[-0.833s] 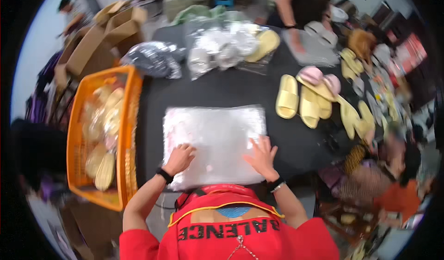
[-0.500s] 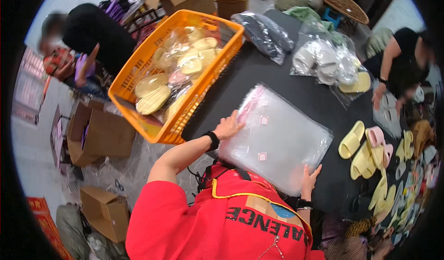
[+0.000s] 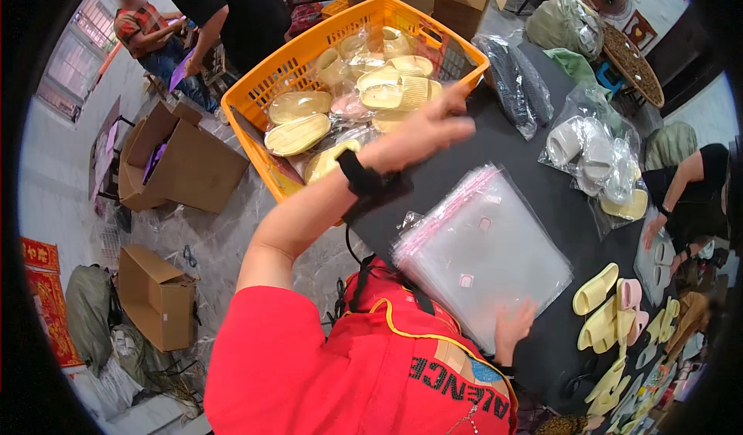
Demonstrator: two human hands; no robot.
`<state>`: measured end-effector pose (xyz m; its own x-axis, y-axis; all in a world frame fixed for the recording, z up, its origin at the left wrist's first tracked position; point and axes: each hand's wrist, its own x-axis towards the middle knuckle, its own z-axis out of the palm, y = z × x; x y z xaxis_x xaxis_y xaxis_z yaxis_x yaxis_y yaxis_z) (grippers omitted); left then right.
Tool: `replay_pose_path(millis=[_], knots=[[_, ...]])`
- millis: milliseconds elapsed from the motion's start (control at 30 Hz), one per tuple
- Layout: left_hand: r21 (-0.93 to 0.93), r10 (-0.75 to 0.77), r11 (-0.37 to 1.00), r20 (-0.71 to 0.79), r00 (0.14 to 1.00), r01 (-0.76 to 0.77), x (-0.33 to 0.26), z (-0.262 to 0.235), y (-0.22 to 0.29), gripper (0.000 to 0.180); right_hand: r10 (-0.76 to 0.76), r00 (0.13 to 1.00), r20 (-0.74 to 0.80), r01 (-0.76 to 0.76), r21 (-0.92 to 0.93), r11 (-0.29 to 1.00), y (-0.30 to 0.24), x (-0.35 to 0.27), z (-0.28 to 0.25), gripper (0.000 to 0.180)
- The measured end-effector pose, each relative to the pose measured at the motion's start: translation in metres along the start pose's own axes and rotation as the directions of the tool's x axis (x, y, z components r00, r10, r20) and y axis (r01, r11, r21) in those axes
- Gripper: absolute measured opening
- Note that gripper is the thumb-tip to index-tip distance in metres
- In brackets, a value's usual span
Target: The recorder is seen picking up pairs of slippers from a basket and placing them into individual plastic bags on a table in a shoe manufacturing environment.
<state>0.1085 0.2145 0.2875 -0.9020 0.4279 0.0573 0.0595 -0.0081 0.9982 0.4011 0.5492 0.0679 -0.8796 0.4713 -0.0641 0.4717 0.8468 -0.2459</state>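
My left hand (image 3: 426, 131) is raised over the table beside the right side of an orange plastic crate (image 3: 267, 178). Its fingers are stretched out, slightly blurred, with nothing visible in them. Inside the crate lie yellow slippers (image 3: 298, 135) and a pink one, most in clear bags. My right hand (image 3: 513, 327) lies open on the near right part of a stack of clear plastic bags (image 3: 507, 253). Pink strips run along the stack's left edge, and small pink-and-white labels show on it.
The black table (image 3: 561, 203) bears bagged grey slippers (image 3: 596, 152), a dark bagged bundle (image 3: 517, 83) and loose yellow slippers (image 3: 596, 289). A co-worker's hand (image 3: 656, 230) touches a bagged pair at the right. Cardboard boxes (image 3: 190, 176) stand on the floor to the left.
My left hand has left the bag stack and risen up and to the right, beside the crate. My right hand has come further onto the stack. The whole view has shifted.
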Motion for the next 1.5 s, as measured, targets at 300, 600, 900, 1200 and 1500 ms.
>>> replay_pose_path(millis=[300, 600, 900, 1200, 1500], knots=[[-0.672, -0.496, 0.736, -0.619, 0.609, -0.083, 0.064, -0.186, -0.147, 0.026, -0.181, 0.904, 0.388, 0.196, 0.001, 0.981, -0.11, -0.024, 0.012, 0.077], [-0.591, -0.606, 0.793, -0.745, 0.278, 0.145, 0.09, -0.227, -0.23, 0.026, -0.03, 0.883, 0.469, 0.092, -0.109, 0.99, -0.134, -0.017, 0.012, 0.077], [-0.572, -0.618, 0.78, -0.647, 0.446, 0.252, 0.099, -0.239, -0.325, 0.036, -0.138, 0.857, 0.497, 0.191, -0.056, 0.98, -0.149, -0.034, 0.007, 0.088], [-0.053, 0.001, 0.998, -0.57, 0.821, -0.038, 0.137, -0.261, -0.239, 0.019, -0.125, 0.894, 0.431, 0.168, -0.063, 0.984, -0.162, -0.03, 0.007, 0.074], [-0.085, 0.496, 0.835, -0.312, 0.811, -0.543, 0.126, -0.231, -0.031, 0.022, -0.175, 0.924, 0.34, 0.132, 0.145, 0.981, -0.156, -0.033, 0.022, 0.056]])
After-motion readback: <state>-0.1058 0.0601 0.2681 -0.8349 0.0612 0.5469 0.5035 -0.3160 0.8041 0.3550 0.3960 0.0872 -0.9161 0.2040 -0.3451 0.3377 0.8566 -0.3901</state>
